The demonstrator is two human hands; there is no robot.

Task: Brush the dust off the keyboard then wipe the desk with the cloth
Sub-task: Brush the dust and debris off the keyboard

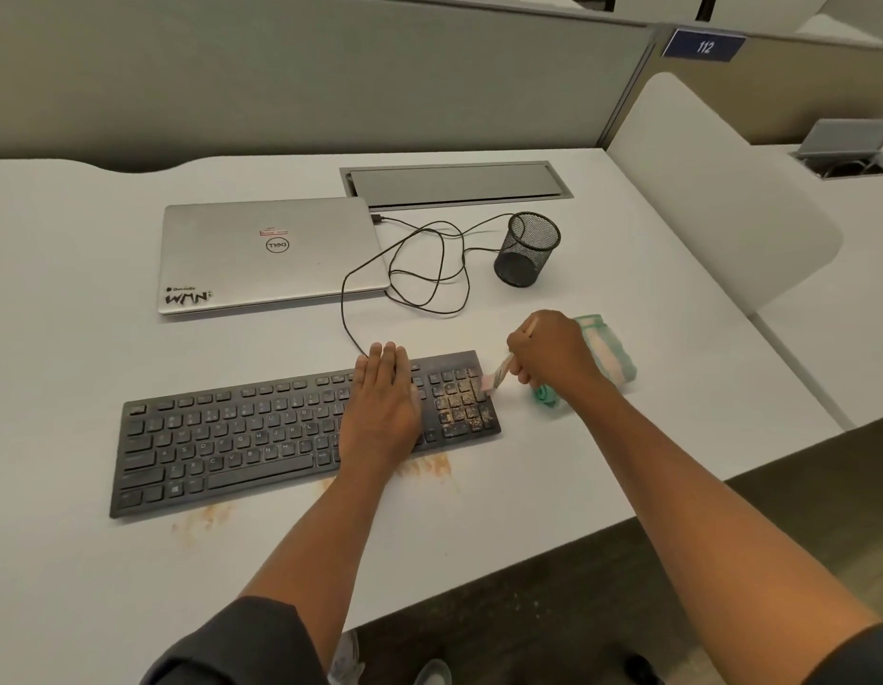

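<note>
At the left, your black keyboard (pixel 301 427) lies flat on the white desk (pixel 83 487), slightly skewed, its matte keys low and square. Orange-brown dust smears (pixel 202 519) mark the desk along its near edge. Beyond it, at the far left, a closed silver laptop (pixel 271 257) with stickers on the smooth lid rests flat, and a thin black cable (pixel 419 269) loops from its right side down to the keyboard.

Your left hand (pixel 380 402) lies flat on the keyboard's right-centre, fingers straight and together, pressing down and grasping nothing.

Just right of that hand, the number pad (pixel 462 405) is speckled with the same orange dust. Your right hand (pixel 548 358) has its fingers curled round a small brush (pixel 496 378), whose pale bristles touch the pad's far right corner while the handle end pokes out above your knuckles.

Behind and under that hand, a folded green and white cloth (pixel 607 353), soft and rumpled, lies on the desk just right of the keyboard. Farther back stands a black wire-mesh pen cup (pixel 526 249), cylindrical, beside a grey metal cable hatch (pixel 454 182) set into the desk.
</note>
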